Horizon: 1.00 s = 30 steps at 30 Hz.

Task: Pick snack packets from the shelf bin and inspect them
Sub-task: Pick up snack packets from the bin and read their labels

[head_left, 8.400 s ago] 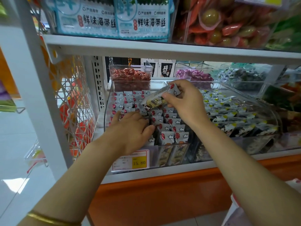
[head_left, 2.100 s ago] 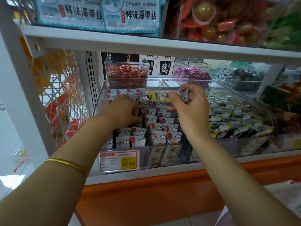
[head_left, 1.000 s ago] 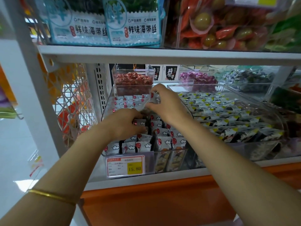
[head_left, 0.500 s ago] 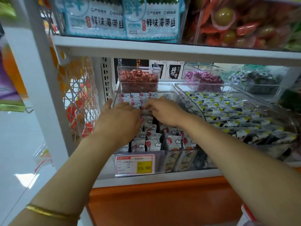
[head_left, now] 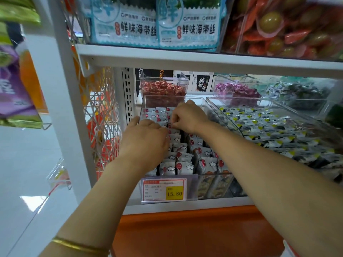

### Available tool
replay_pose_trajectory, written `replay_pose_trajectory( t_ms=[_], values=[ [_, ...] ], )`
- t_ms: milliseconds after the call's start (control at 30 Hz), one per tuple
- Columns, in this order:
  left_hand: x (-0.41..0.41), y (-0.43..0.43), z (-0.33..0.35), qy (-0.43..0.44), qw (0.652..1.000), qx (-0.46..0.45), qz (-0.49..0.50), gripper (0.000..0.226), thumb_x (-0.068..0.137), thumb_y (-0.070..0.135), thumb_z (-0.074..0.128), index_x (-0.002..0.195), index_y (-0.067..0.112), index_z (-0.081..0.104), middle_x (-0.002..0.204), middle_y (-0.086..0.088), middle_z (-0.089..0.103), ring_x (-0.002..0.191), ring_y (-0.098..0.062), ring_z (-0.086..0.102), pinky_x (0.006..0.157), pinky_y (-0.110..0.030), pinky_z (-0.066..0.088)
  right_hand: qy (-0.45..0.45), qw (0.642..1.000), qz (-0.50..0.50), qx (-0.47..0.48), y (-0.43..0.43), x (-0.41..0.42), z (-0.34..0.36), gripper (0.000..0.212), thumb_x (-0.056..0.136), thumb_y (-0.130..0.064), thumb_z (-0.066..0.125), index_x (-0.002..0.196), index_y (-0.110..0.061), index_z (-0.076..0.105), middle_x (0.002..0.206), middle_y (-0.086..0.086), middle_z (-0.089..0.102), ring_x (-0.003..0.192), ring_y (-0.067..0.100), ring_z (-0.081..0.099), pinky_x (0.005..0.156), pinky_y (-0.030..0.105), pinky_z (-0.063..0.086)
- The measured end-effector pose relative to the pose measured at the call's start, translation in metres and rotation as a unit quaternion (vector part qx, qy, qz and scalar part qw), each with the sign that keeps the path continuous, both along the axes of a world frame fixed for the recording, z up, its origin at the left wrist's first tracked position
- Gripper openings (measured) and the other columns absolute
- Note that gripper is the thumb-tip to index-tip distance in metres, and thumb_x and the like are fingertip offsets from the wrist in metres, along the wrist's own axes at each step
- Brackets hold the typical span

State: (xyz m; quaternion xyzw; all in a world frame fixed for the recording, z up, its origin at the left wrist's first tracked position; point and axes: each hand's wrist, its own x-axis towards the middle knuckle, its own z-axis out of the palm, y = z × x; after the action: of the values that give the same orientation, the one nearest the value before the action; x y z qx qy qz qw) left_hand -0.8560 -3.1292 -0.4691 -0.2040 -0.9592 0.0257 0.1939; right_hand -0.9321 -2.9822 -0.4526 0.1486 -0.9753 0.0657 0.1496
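Fingers (head_left: 174,121) of right hand (head_left: 189,115) pinch snack packets (head_left: 182,164) in bin (head_left: 213,186).

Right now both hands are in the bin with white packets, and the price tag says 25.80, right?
No. The head view shows the price tag reads 15.80, not 25.80. The left hand and right hand are indeed in the bin with white packets.

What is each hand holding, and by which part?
Right hand pinches a white, red-dotted snack packet by its top edge; left hand rests on neighbouring packets, gripping nothing visible.
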Motion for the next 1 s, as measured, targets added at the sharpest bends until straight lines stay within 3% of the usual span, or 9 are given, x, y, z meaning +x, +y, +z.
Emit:
replay_pose_trajectory(
  t_ms=[167, 300, 400, 467, 567, 667, 767, 867, 1000],
  values=[
    [0.0, 0.001, 0.0, 0.001, 1.0, 0.011, 0.003, 0.04, 0.096, 0.038, 0.031, 0.127, 0.027, 0.054, 0.132, 0.003, 0.055, 0.128, -0.019, 0.04, 0.115, -0.041, 0.014, -0.016, 0.998, 0.029, -0.049, 0.003, 0.008, 0.006, 0.005, 0.086, -0.016, 0.063, 0.083, -0.012, 0.066, 0.091, -0.002, 0.052, 0.097, 0.018, 0.05, 0.083, 0.033, 0.044],
    [-0.001, 0.001, 0.0, 0.001, 1.0, 0.019, 0.003, 0.039, 0.096, 0.039, 0.032, 0.125, 0.027, 0.055, 0.131, 0.004, 0.056, 0.127, -0.019, 0.041, 0.114, -0.041, 0.016, 0.024, 0.992, 0.032, -0.116, 0.006, 0.014, 0.005, 0.007, 0.088, -0.014, 0.061, 0.082, -0.011, 0.062, 0.092, 0.0, 0.05, 0.083, 0.014, 0.049, 0.074, 0.03, 0.042],
    [0.0, 0.001, -0.001, 0.01, 1.0, 0.027, 0.001, 0.037, 0.095, 0.038, 0.034, 0.122, 0.026, 0.057, 0.125, 0.003, 0.06, 0.123, -0.019, 0.044, 0.111, -0.039, 0.019, 0.01, 0.996, 0.036, -0.078, 0.004, 0.016, -0.007, 0.009, 0.089, -0.012, 0.059, 0.08, -0.011, 0.059, 0.091, 0.0, 0.049, 0.082, 0.014, 0.048, 0.073, 0.029, 0.042],
    [0.0, 0.001, -0.001, 0.015, 0.998, 0.056, -0.002, 0.035, 0.094, 0.035, 0.037, 0.12, 0.025, 0.059, 0.121, 0.002, 0.062, 0.119, -0.02, 0.047, 0.109, -0.037, 0.02, 0.01, 0.997, 0.03, -0.076, 0.006, 0.015, -0.011, 0.008, 0.089, -0.01, 0.058, 0.081, -0.009, 0.061, 0.093, 0.0, 0.048, 0.083, 0.015, 0.048, 0.071, 0.027, 0.037],
    [0.001, 0.001, 0.003, 0.014, 0.99, 0.137, -0.018, 0.031, 0.094, 0.027, 0.042, 0.119, 0.021, 0.06, 0.12, -0.001, 0.062, 0.118, -0.023, 0.047, 0.113, -0.042, 0.017, 0.046, 0.986, 0.021, -0.157, 0.016, 0.021, -0.004, 0.009, 0.089, -0.011, 0.057, 0.081, -0.012, 0.058, 0.09, -0.001, 0.047, 0.079, 0.012, 0.049, 0.068, 0.025, 0.036],
    [0.007, 0.0, 0.009, 0.058, 0.976, 0.207, -0.042, 0.03, 0.092, 0.016, 0.048, 0.119, 0.016, 0.06, 0.118, -0.005, 0.063, 0.113, -0.026, 0.05, 0.107, -0.041, 0.027, 0.107, 0.956, 0.026, -0.272, 0.024, 0.04, 0.005, 0.012, 0.091, -0.01, 0.055, 0.079, -0.014, 0.051, 0.087, -0.002, 0.046, 0.07, 0.002, 0.043, 0.064, 0.021, 0.034],
    [0.02, 0.003, 0.015, 0.098, 0.946, 0.301, -0.073, 0.034, 0.089, 0.009, 0.053, 0.123, 0.013, 0.058, 0.122, -0.007, 0.061, 0.113, -0.027, 0.051, 0.096, -0.033, 0.035, 0.183, 0.91, 0.026, -0.371, 0.033, 0.071, 0.009, 0.012, 0.093, -0.007, 0.052, 0.083, -0.012, 0.048, 0.089, 0.006, 0.05, 0.074, 0.016, 0.049, 0.067, 0.022, 0.037],
    [0.029, 0.012, 0.017, 0.034, 0.917, 0.388, -0.084, 0.041, 0.092, 0.017, 0.054, 0.133, 0.017, 0.049, 0.123, -0.005, 0.057, 0.109, -0.021, 0.053, 0.091, -0.029, 0.041, 0.188, 0.878, 0.012, -0.441, 0.043, 0.101, 0.009, 0.015, 0.094, -0.008, 0.051, 0.082, -0.015, 0.046, 0.089, 0.015, 0.056, 0.073, 0.031, 0.06, 0.064, 0.042, 0.049],
    [0.034, 0.02, 0.013, -0.078, 0.892, 0.442, -0.059, 0.044, 0.095, 0.029, 0.049, 0.137, 0.017, 0.043, 0.118, 0.001, 0.059, 0.095, -0.012, 0.054, 0.075, -0.022, 0.044, 0.106, 0.814, 0.004, -0.57, 0.052, 0.126, 0.001, 0.016, 0.096, -0.009, 0.049, 0.081, -0.015, 0.047, 0.085, 0.01, 0.058, 0.051, 0.009, 0.061, 0.056, 0.032, 0.053]
  ],
)
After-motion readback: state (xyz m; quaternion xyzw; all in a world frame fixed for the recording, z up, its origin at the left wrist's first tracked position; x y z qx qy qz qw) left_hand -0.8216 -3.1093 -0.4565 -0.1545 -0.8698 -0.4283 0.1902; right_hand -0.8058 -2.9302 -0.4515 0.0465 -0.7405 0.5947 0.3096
